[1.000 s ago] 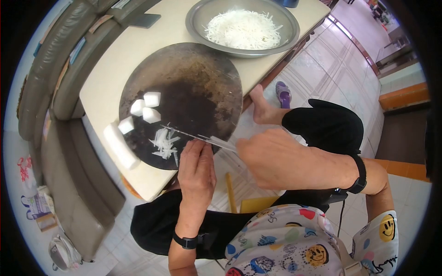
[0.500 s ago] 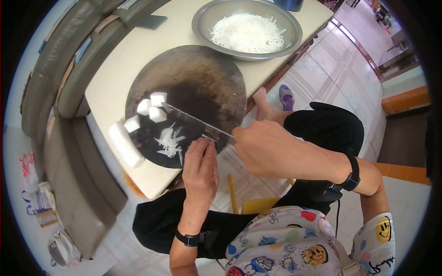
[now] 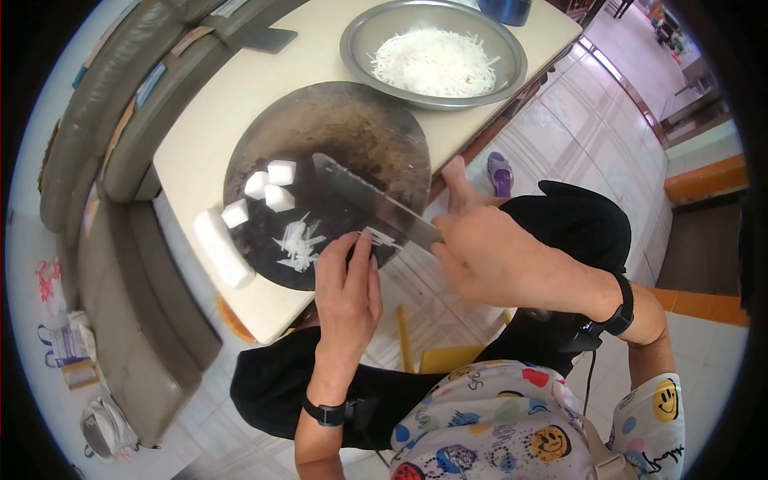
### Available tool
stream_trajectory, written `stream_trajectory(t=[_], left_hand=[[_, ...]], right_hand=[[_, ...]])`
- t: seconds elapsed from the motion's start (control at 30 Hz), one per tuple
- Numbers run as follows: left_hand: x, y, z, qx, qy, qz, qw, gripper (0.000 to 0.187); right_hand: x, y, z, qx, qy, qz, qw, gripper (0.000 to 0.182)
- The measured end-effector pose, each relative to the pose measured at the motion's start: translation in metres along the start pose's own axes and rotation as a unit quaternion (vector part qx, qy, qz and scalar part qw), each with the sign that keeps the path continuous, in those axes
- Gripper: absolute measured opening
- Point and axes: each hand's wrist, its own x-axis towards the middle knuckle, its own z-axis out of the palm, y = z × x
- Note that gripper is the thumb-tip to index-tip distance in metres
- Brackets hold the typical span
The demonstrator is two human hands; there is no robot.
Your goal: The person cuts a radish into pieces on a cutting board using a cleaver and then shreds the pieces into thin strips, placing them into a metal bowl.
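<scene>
My right hand (image 3: 492, 252) is wrapped round the handle of a kitchen knife (image 3: 370, 196). Its broad blade points to the upper left, tilted, over the dark round chopping board (image 3: 344, 120). At the board's near edge, the bent fingers of my left hand (image 3: 348, 276) press on a piece of white radish, mostly hidden under the fingertips. Thin cut strips (image 3: 382, 238) lie just right of those fingertips. A small heap of radish shreds (image 3: 299, 245) is left of my left hand. Several white radish chunks (image 3: 279, 198) sit farther left on the board.
A long peeled white radish (image 3: 222, 248) lies by the board's left edge on the cream table (image 3: 192, 152). Behind the board stands a metal bowl (image 3: 352, 52) of white shreds. A dark blue container (image 3: 506, 10) and a dark flat object (image 3: 270, 40) are farther back.
The knife has moved right, away from my left fingertips, and its blade shows broader. Cut strips now show beside those fingertips. My left fingers have shifted and parted slightly.
</scene>
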Motion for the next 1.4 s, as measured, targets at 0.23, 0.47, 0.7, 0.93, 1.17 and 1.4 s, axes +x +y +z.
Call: stream_trajectory(t=[0.23,0.47,0.7,0.93,1.17,1.4], left_hand=[[0.024,0.005,-0.001,0.019,-0.030,0.111,0.993,0.036],[0.019,-0.010,0.005,-0.012,-0.037,0.098,0.994,0.035],[0.023,-0.020,-0.042,0.075,-0.025,0.045,0.996,0.024],[0.025,-0.030,-0.059,0.059,0.042,-0.093,0.993,0.016],[0.001,-0.055,-0.025,0.095,0.093,-0.169,0.977,0.036],[0.010,-0.034,-0.002,0.136,0.077,-0.162,0.974,0.048]], right_hand=[[0.009,0.015,-0.004,0.105,0.086,-0.027,0.990,0.019],[0.022,0.029,-0.020,0.200,0.052,0.052,0.977,0.029],[0.037,0.038,-0.028,0.275,0.027,0.040,0.960,0.029],[0.043,0.034,-0.024,0.309,0.021,0.055,0.949,0.026],[0.009,0.039,0.010,0.436,-0.028,0.063,0.897,0.026],[0.004,0.023,0.068,0.508,-0.042,0.039,0.859,0.027]])
